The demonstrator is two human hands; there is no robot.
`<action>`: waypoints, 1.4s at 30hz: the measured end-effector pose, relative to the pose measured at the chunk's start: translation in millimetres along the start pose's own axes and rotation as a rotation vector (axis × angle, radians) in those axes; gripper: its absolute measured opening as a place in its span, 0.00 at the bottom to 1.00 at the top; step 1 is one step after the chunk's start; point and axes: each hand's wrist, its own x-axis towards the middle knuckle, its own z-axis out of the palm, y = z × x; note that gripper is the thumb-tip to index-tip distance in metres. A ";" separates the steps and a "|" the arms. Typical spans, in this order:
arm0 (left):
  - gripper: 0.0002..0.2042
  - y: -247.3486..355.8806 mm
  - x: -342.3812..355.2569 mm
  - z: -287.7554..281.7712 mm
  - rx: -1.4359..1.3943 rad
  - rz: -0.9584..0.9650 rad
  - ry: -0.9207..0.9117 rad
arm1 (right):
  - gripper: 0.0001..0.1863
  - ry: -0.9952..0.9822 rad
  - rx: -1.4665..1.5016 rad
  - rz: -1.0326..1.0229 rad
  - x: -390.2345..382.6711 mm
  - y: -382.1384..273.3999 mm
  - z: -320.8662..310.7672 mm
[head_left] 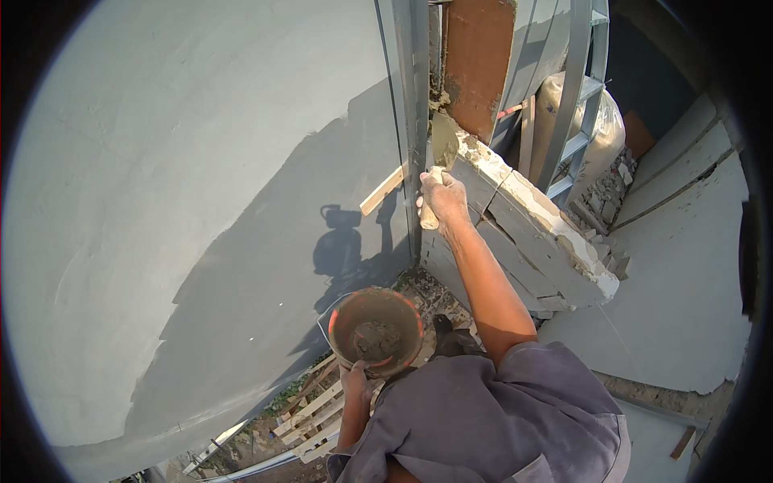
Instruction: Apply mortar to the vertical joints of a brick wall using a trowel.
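My right hand (444, 198) is closed round the pale wooden handle of a trowel (444, 143). The trowel's blade points away from me, at the far end of a broken wall top (515, 181), close to a grey metal post (417, 97); whether it touches the wall I cannot tell. Below and to the left, my left hand (355, 380) grips the near rim of an orange bucket (341, 310). Its inner walls are smeared with grey, and some wet mortar (375, 341) lies at the bottom. The left fingertips are partly hidden at the rim.
A smooth grey wall (201, 161) fills the left side. A short wooden batten (383, 190) juts near the post. Beyond the broken wall stand a metal ladder (573, 145), a filled sack (605, 133) and an orange-brown board (477, 64). Wooden slats (318, 419) and rubble lie below.
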 end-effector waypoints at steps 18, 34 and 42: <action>0.27 144.3 -20.3 62.2 0.634 0.689 -0.281 | 0.24 -0.642 -1.637 -0.487 -183.7 39.5 -42.9; 0.33 134.9 -70.3 80.5 0.936 1.088 -0.140 | 0.13 -0.853 -0.991 0.239 -140.2 27.4 -46.3; 0.33 42.9 -30.9 -11.4 0.271 0.751 0.117 | 0.21 -1.059 -0.130 0.999 -162.2 161.3 -66.1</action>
